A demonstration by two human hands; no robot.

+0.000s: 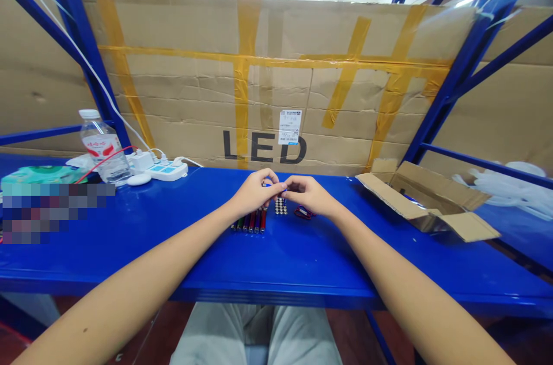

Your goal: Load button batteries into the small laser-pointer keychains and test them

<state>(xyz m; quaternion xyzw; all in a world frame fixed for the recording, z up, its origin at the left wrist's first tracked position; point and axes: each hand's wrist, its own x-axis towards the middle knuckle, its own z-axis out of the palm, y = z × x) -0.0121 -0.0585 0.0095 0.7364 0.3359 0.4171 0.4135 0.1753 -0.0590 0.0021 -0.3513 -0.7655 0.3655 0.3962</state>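
Note:
My left hand point(254, 191) and my right hand point(309, 195) meet above the middle of the blue table. Their fingertips pinch a slim blue piece point(279, 187), mostly hidden by the fingers; its exact kind is unclear. Beneath my left hand lie several slim metallic pen-like tubes point(251, 222) side by side, in dark, purple and red colours, their far ends covered by the hand. Small round silver pieces like button cells point(281, 207) sit in neat rows just below the fingertips. Close under my right hand is a little dark red and blue looped bundle point(305, 213).
An open cardboard box point(427, 198) with a few items inside stands to the right. At left are a water bottle point(103, 149), a power strip point(168, 170) with plugs and a green packet point(41, 175). A large cardboard panel point(194, 100) closes off the back.

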